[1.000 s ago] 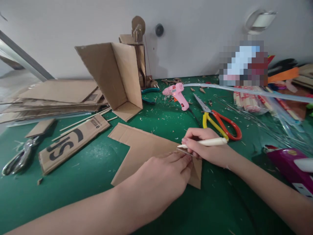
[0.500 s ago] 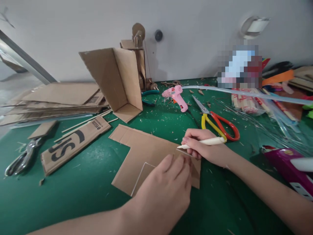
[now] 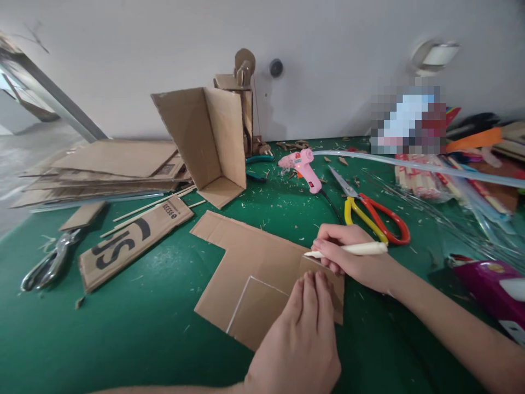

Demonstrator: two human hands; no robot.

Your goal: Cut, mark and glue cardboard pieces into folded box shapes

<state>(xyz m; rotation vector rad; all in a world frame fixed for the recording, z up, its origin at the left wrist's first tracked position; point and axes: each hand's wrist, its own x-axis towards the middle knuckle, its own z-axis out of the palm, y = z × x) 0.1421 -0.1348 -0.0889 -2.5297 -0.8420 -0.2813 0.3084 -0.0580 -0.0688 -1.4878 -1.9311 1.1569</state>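
Observation:
An L-shaped piece of brown cardboard lies flat on the green table, with a pale line marked across its near part. My left hand presses flat on the cardboard's near right corner, fingers together. My right hand grips a cream-coloured pen-like tool, its tip touching the cardboard's right edge just beyond my left fingertips.
Red-and-yellow scissors and a pink glue gun lie behind my right hand. A folded upright cardboard piece, stacked cardboard sheets, a printed cardboard strip and pliers sit to the left. A purple packet lies right.
My left hand has slid back toward me along the cardboard, uncovering a pale marked line. My right hand stays at the cardboard's right edge with the tool.

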